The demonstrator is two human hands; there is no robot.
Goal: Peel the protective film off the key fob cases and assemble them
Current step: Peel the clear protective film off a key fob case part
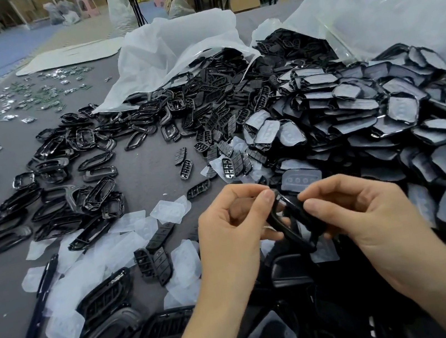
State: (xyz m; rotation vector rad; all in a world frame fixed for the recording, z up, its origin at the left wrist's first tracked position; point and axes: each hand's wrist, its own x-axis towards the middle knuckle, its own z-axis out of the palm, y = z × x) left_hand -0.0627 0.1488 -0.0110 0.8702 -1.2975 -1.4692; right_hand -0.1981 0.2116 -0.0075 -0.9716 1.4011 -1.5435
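Both my hands hold one black key fob case point(292, 217) above the table's near edge. My left hand point(233, 225) pinches its upper left rim between thumb and fingers. My right hand point(354, 212) grips its right side with curled fingers. The case stands tilted on edge, and my fingers hide part of it. A large pile of film-covered case shells point(383, 120) lies to the right. Black frame pieces point(72, 186) are scattered on the left, and small button pads point(186, 168) lie in the middle. Peeled films point(128, 242) are strewn near my left hand.
Two open plastic bags point(173, 48) spill black parts at the back of the grey table point(141, 178). A dark pen point(34, 315) lies at the near left. Small metal and green parts point(29, 97) are spread at the far left. Assembled cases point(285, 273) lie under my hands.
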